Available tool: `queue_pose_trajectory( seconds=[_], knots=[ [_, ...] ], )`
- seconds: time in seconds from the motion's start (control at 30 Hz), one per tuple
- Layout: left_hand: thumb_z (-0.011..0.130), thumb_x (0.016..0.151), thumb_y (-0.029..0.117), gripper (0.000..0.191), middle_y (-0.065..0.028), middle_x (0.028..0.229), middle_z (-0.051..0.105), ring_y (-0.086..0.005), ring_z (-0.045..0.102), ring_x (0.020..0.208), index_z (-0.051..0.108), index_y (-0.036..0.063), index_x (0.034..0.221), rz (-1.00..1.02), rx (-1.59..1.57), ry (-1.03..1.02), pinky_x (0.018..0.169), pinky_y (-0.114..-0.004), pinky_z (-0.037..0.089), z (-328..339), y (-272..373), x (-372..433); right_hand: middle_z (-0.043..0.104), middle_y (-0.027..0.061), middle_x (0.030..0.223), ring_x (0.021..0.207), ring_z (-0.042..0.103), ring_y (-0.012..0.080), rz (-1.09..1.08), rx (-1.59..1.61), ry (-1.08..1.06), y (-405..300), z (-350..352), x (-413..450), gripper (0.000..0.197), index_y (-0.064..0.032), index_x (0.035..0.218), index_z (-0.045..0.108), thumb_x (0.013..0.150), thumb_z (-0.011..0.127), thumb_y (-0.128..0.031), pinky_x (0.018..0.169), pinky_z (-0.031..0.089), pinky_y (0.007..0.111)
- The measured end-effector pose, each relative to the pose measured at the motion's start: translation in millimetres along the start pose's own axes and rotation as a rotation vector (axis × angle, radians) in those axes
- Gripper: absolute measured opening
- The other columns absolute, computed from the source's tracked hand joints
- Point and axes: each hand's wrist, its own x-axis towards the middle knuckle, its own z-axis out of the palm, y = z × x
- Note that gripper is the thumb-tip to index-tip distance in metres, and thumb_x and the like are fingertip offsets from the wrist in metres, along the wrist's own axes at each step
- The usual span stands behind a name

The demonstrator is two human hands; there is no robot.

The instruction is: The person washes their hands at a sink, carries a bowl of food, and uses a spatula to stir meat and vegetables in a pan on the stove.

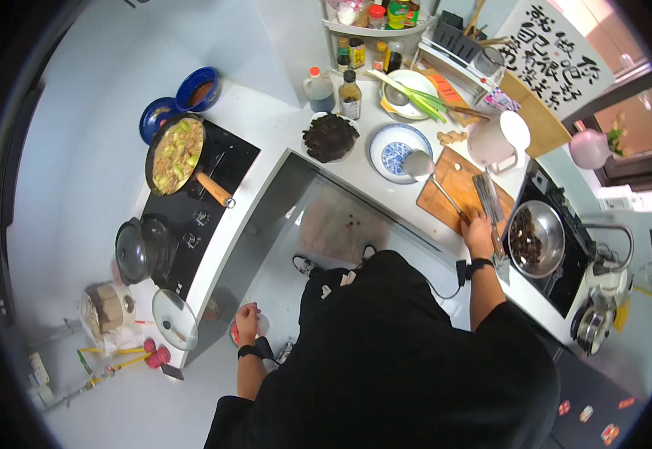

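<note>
My right hand (477, 234) is at the front edge of the wooden cutting board (452, 174), its fingers closed on the dark handle end of a metal wok spatula (419, 166). The spatula's head rests over a white plate with blue patterns (383, 168). Right beside that hand lies a Chinese cleaver (488, 197), blade on the board and wooden handle towards me. My left hand (247, 322) hangs in the air over the floor, fingers loosely bent, holding nothing. A metal bowl of dark chopped food (553, 241) stands to the right.
A frying pan of cooked food (177, 157), a dark lidded pot (133, 252) and a glass lid (175, 320) are on the left counter. Dark wood-ear-like food (330, 137) fills a bowl at the corner. Spring onions (415, 98), ginger (451, 137) and a white pitcher (486, 140) stand farther back.
</note>
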Motion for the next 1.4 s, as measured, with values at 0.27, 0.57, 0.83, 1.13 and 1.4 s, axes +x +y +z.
queue_pose_trajectory(
  seconds=[0.27,0.57,0.83,1.13,1.4],
  knots=[
    [0.062,0.096,0.023,0.026,-0.0069,0.08,0.073,-0.0125,0.063,0.067,0.073,0.0003,0.092,0.038,0.314,0.068,0.061,-0.029,0.05,21.2,-12.4,-25.6,0.067,0.0206,0.102,0.101,0.061,0.0415,-0.118,0.185,0.073,18.0,9.7,3.6,0.021,-0.0055,0.108,0.061,0.091,0.065,-0.017,0.085,0.047,0.052],
    [0.061,0.095,0.028,0.027,-0.0034,0.083,0.074,-0.01,0.064,0.067,0.073,0.0039,0.1,0.059,0.281,0.043,0.065,-0.028,0.051,27.2,18.7,-20.1,0.062,0.0245,0.104,0.098,0.06,0.0428,-0.298,0.351,0.206,-55.6,-60.9,-12.2,0.024,0.0033,0.121,0.056,0.102,0.051,-0.009,0.087,0.047,0.045],
    [0.06,0.091,0.021,0.026,-0.0095,0.085,0.074,-0.0145,0.064,0.066,0.072,0.0016,0.104,0.015,0.04,0.109,0.063,-0.031,0.052,-22.1,-18.7,36.2,0.068,0.0243,0.094,0.08,0.065,0.0442,-0.501,0.537,-0.145,-339.0,-202.4,21.1,0.028,-0.0065,0.124,0.06,0.097,0.061,-0.014,0.072,0.051,0.047],
    [0.06,0.096,0.024,0.028,-0.0092,0.082,0.072,-0.0148,0.063,0.067,0.072,-0.0012,0.101,0.228,0.028,0.254,0.062,-0.029,0.051,-91.0,-37.1,74.6,0.068,0.0255,0.085,0.081,0.066,0.0451,-1.185,0.271,0.094,-599.8,-207.0,90.9,0.022,-0.0111,0.112,0.068,0.092,0.062,-0.015,0.071,0.053,0.053],
    [0.057,0.097,0.025,0.031,-0.007,0.083,0.071,-0.0133,0.062,0.068,0.074,0.0,0.103,-0.195,-0.429,0.262,0.059,-0.026,0.049,-115.6,-31.1,61.7,0.071,0.0238,0.088,0.082,0.068,0.0434,-1.217,-0.046,0.064,-709.4,-192.2,137.7,0.02,-0.0046,0.099,0.074,0.09,0.063,-0.019,0.075,0.055,0.052]
  ],
)
